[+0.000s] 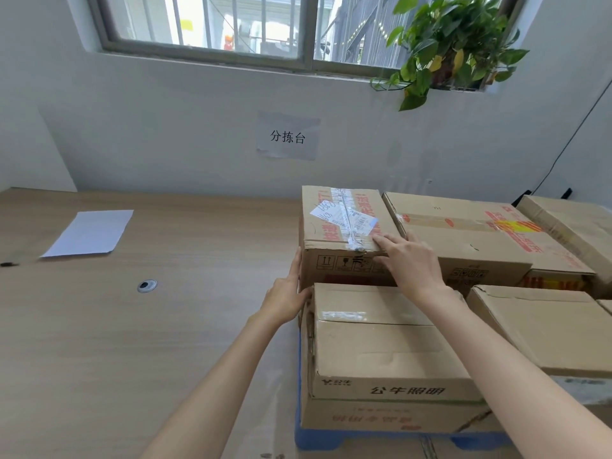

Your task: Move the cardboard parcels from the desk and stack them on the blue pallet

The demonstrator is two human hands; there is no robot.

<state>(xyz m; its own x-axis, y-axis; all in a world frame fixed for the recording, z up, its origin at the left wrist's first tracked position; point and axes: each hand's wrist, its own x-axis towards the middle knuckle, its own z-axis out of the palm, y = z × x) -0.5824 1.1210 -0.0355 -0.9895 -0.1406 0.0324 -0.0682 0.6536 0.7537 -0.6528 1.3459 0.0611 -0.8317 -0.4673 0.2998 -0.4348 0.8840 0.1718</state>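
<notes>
A single view is supplied, from a wide-angle camera worn on my head. It looks forward and down over the bench toward the wall, with the window along the top edge. My forearms enter from the bottom edge; my left hand and right hand lie near the centre, close to the lens. The cardboard parcels fill the lower right, the nearest just below me. The blue pallet shows at the bottom edge, beneath them.

Left hand, right hand: fingers straight.
</notes>
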